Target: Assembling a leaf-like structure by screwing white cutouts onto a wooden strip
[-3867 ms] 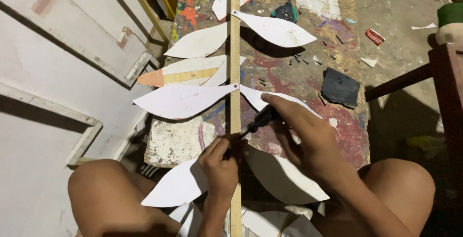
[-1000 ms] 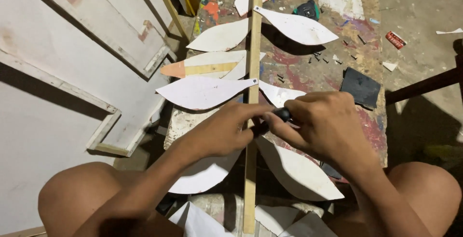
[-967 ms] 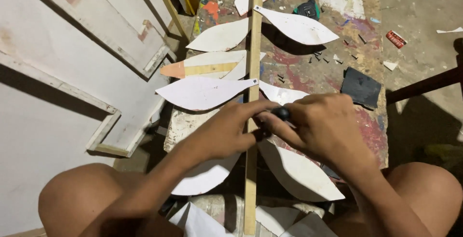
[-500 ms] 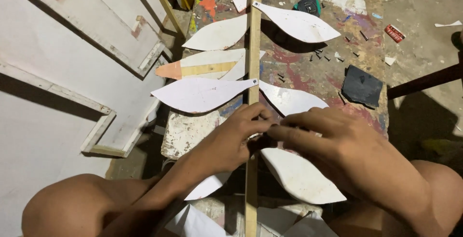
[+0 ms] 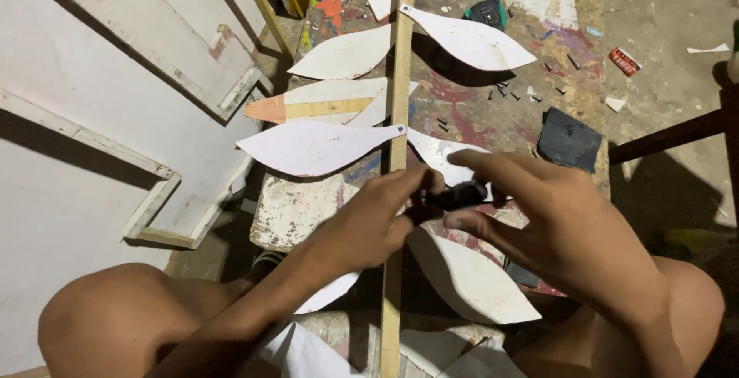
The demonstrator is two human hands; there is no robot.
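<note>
Left hand: the left hand lies over the wooden strip, thumb and fingers pinched on the near end of a small dark tool.
Right hand: the right hand meets the left from the opposite side, fingers curled about the far end of the same small dark tool; both hands grasp it together, fingertips touching.
Small dark tool: short, black, held level just right of the strip, between the two hands; its kind cannot be told.
Wooden strip: long pale lath running away from the hands and also back beneath the left wrist.
Leaf shapes: a white leaf cut-out lies just beyond the left hand, its tip fixed to the strip; a second leaf cut-out spreads below the right hand; a third lies well beyond both hands.
Bench: paint-stained bench under the strip and leaves.
Dark square: a black square piece rests on the bench just beyond the right hand.
Small screws: scattered dark screws lie farther off, past the fingertips.
</note>
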